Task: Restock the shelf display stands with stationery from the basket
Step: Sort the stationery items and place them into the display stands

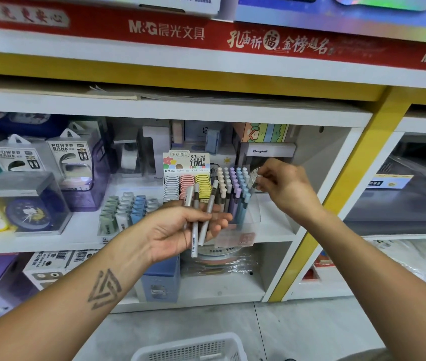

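My left hand [180, 230] holds a small bunch of white and grey pens [195, 220], palm up, in front of the middle shelf. Just behind it stands a clear display stand [235, 194] packed with pastel pens in cream, purple and blue rows. My right hand [282, 183] hovers at the stand's right side, fingers pinched on a thin pen near the blue row; the pen itself is mostly hidden. The white plastic basket [193, 347] sits on the floor below, at the frame's bottom edge.
A lead-refill display [187, 178] with grey, pink and yellow cases stands left of the pen stand. Erasers [126, 209] fill a tray further left. Power bank boxes [68, 157] and a clock [29, 212] occupy the left shelf. A yellow upright [337, 199] divides the shelving.
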Demonstrator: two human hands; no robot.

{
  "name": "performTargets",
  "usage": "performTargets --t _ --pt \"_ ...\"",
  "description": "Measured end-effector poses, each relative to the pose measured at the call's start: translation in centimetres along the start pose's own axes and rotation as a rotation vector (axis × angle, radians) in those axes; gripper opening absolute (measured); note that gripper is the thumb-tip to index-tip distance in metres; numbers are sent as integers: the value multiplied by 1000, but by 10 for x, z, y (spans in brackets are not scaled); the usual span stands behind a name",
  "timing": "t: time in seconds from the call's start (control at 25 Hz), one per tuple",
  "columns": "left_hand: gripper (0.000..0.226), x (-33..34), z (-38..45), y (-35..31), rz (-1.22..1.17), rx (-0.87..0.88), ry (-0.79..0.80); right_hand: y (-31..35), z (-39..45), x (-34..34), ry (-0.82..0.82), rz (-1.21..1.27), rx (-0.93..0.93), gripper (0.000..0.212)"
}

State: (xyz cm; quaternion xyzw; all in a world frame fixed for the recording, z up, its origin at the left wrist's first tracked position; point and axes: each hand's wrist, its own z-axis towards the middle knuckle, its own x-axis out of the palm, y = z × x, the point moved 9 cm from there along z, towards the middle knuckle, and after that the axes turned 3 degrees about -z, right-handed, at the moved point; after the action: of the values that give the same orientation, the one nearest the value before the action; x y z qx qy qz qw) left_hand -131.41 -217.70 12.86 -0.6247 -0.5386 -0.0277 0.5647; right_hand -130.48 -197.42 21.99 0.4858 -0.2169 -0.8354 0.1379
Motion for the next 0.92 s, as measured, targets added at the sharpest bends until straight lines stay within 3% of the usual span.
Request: performTargets --t 0.16,0.32,0.44,0.52,0.64,0.72,0.84,0.92 --pt "33 0 -2 1 7 -15 14 6 1 3 85 -26 -43 18" --pt "34 3 -4 3 16 -27 32 9 1 9 112 -101 -92 9" --pt "40 6 -5 4 16 -30 48 10 2 27 213 -345 -118 25" --pt "41 8 -5 4 19 -29 56 12 4 25 213 -346 -78 31" --pt "40 11 -4 4 35 -23 70 24 1 11 126 117 16 25" --pt "38 13 -5 4 39 -24 87 35 -6 22 228 420 116 23" --pt "33 18 -6 5 31 -32 117 47 -13 35 304 607 168 14" --pt "33 15 -6 2 12 -17 91 45 -8 22 215 733 192 16"
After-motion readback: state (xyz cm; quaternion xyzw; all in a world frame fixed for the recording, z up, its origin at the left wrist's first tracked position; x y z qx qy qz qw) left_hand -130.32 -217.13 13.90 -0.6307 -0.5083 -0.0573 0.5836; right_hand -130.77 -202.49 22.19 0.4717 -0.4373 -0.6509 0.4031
